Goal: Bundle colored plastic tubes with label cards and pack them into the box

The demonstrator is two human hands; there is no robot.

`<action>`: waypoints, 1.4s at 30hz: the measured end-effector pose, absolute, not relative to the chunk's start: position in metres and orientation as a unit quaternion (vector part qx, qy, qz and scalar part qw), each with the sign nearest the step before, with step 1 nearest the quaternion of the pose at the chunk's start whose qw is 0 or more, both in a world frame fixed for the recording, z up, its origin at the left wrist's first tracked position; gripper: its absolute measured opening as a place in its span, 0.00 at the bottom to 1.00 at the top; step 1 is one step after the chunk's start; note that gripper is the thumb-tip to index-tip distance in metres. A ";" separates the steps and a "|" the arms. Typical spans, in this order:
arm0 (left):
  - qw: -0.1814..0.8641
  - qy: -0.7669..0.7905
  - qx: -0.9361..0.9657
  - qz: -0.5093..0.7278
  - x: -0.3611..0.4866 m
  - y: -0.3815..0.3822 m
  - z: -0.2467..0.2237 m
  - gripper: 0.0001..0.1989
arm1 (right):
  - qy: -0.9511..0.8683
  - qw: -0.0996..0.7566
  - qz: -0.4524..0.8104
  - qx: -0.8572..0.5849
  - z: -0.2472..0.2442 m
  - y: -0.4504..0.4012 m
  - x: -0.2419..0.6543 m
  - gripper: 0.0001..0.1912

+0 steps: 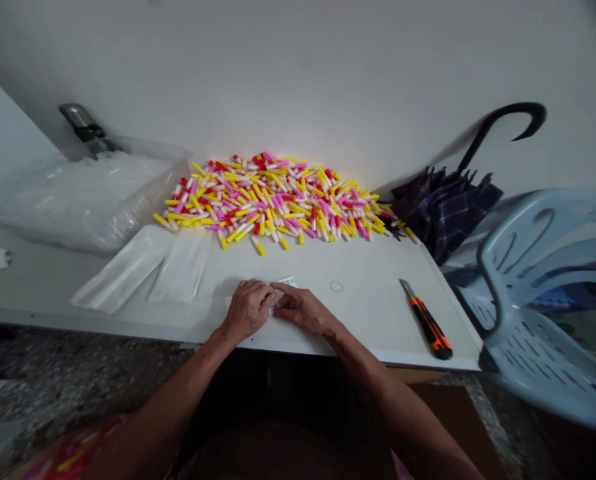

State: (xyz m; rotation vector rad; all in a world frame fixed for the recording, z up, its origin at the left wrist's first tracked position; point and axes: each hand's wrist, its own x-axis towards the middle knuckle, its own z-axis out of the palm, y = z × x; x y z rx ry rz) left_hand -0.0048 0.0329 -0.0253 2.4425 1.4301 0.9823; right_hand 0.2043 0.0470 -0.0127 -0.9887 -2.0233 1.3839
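My left hand (251,308) and my right hand (304,309) meet near the front edge of the white table, fingers bent and pinched together. Between them is a small clear plastic bag (274,307), mostly hidden by the fingers. A white slip with blue print (285,281) shows just beyond my fingertips. Behind the hands lies a wide heap of small two-tone plastic tubes (278,200), in white with yellow, pink or red. Two stacks of flat clear plastic bags (121,270) rest to the left of my hands.
An orange and black utility knife (429,325) lies at the right, its blade out. Nearby is a rubber band (336,286). A large clear bag (93,197) bulges at the left. A folded plaid umbrella (441,207) and a light blue plastic chair (548,287) border the right side.
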 end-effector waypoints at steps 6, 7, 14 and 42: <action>0.072 0.474 0.809 0.339 -0.007 0.032 -0.030 0.10 | -0.779 0.253 0.495 -0.292 -0.012 0.050 0.200 0.39; 0.069 0.476 0.808 0.341 -0.007 0.032 -0.031 0.10 | -0.780 0.259 0.496 -0.281 -0.015 0.051 0.198 0.40; 0.069 0.488 0.797 0.349 -0.015 0.033 -0.032 0.10 | -0.746 0.263 0.542 -0.285 -0.019 0.059 0.193 0.35; 0.101 0.507 0.755 0.403 -0.028 0.020 -0.035 0.09 | -0.623 0.341 0.518 -0.477 0.039 0.140 0.246 0.21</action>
